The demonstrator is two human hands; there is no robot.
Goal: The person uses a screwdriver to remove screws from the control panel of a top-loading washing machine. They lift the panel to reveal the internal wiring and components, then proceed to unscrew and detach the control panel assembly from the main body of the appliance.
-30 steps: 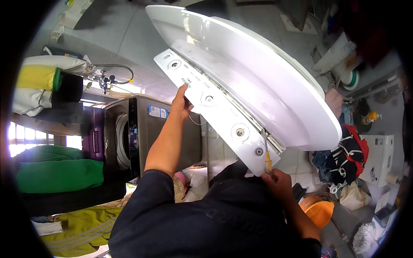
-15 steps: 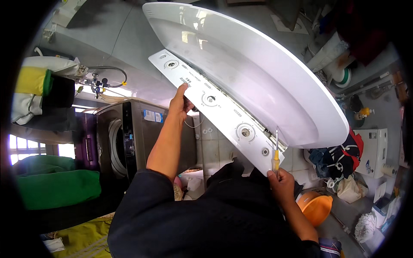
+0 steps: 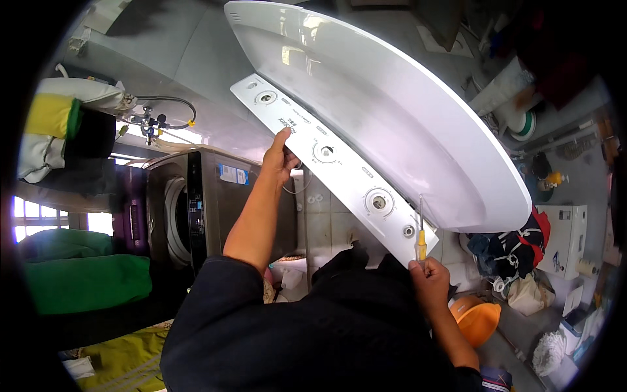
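My left hand is closed on the near edge of a long white control panel, thumb on its face. The panel has several round knob holes and small printed marks, and slants from upper left to lower right. Joined along its far side is a large white curved plastic cover, raised and glossy. In my right hand is a screwdriver with a yellow handle, its shaft pointing up past the panel's right end. The right fingers are curled round the handle.
At left stands a dark front-loading washing machine, with a tap and hose above it. Green cloth lies far left. An orange basin, a pile of clothes and a white appliance are at right.
The panel and cover have shifted slightly right and tilted, so the metallic strip between them shows less. Both hands keep their holds.
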